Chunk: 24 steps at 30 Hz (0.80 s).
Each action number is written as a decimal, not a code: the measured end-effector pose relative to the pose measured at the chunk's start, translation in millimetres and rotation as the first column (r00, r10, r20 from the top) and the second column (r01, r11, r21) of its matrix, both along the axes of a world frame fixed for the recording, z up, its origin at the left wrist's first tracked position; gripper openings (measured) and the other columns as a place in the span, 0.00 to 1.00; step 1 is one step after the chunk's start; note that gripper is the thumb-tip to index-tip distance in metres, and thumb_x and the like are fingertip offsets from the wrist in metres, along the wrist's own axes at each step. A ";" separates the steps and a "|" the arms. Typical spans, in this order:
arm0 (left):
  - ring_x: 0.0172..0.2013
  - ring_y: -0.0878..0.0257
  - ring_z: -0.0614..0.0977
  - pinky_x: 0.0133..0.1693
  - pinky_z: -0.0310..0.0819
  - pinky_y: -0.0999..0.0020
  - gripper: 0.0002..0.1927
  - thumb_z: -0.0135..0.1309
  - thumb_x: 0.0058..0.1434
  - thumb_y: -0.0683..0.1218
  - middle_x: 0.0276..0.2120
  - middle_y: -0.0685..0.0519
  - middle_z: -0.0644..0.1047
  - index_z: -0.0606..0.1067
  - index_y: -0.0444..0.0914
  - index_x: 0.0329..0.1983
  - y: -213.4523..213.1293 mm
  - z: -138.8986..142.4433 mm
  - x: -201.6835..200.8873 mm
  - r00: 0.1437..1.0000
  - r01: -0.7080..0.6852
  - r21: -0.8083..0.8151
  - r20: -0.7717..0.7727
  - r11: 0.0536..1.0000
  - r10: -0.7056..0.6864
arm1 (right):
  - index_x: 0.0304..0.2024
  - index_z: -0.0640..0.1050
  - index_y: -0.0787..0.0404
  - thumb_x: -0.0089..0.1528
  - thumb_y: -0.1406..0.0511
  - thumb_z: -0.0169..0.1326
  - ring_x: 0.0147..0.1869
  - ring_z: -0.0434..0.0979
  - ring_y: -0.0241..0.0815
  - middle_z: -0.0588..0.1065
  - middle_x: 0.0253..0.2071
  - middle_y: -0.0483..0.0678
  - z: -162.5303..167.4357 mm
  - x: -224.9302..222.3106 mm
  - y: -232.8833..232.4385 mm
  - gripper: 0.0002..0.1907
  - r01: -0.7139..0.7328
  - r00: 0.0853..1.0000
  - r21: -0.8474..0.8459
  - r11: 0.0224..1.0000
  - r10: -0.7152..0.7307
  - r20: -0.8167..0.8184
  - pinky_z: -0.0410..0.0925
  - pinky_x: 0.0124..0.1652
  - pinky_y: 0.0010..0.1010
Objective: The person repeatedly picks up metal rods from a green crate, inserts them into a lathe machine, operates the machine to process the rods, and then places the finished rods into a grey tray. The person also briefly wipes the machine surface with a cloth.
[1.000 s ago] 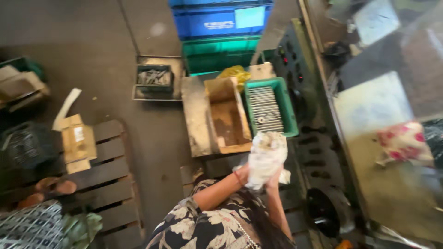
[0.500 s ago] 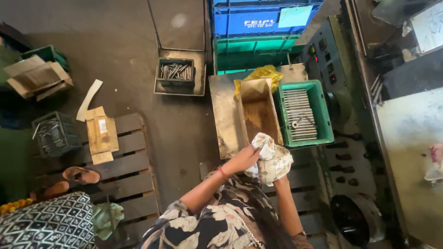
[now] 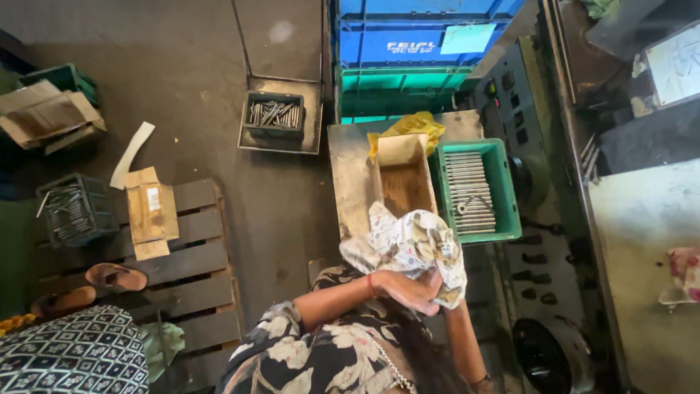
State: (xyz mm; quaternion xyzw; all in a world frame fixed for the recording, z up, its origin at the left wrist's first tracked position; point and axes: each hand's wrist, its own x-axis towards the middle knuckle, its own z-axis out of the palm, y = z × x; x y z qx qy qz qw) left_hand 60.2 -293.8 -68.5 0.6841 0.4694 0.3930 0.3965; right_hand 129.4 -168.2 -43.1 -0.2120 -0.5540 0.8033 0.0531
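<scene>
Fingers of the left hand [image 3: 410, 289] are curled around a patterned cloth [image 3: 415, 248], which is wrapped over the right hand [image 3: 446, 271], whose fingers are hidden. Just beyond, an open brown box [image 3: 403, 175] is set beside a green crate [image 3: 504, 191] of metal rods. Farther off, blue crates [image 3: 408, 36] are stacked, one marked by a pale blue rectangular label [image 3: 467, 38]

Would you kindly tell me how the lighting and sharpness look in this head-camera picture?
Head view: bright glare washes out the pale surface at right; the floor at upper left lies dim; straight edges bow towards the corners; the patterned cloth and the left hand gripping it are sharp enough.
</scene>
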 end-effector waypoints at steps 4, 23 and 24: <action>0.71 0.43 0.60 0.72 0.52 0.63 0.65 0.31 0.65 0.78 0.69 0.23 0.54 0.38 0.10 0.69 10.0 39.3 2.3 0.965 0.135 -0.221 -0.191 0.966 -0.178 | 0.67 0.65 0.63 0.62 0.61 0.55 0.68 0.63 0.56 0.66 0.65 0.57 3.3 12.4 15.2 0.32 0.057 0.998 0.010 0.998 -0.057 -0.011 0.57 0.65 0.49; 0.63 0.47 0.70 0.61 0.67 0.42 0.33 0.45 0.79 0.61 0.66 0.41 0.66 0.60 0.37 0.78 -61.8 -10.7 -70.2 -0.206 -0.237 -0.693 0.721 0.681 0.661 | 0.68 0.65 0.57 0.63 0.56 0.55 0.70 0.61 0.56 0.65 0.67 0.55 30.8 -26.8 -49.5 0.32 -0.477 0.863 0.151 0.866 0.494 -0.105 0.55 0.67 0.52; 0.63 0.47 0.70 0.61 0.67 0.42 0.33 0.45 0.79 0.61 0.66 0.41 0.66 0.60 0.37 0.77 -61.9 -10.6 -69.5 -0.242 -0.286 -0.677 0.736 0.678 0.633 | 0.68 0.65 0.57 0.63 0.56 0.55 0.70 0.61 0.56 0.65 0.67 0.55 32.0 -32.4 -46.8 0.32 -0.491 0.858 0.162 0.856 0.508 -0.083 0.55 0.67 0.52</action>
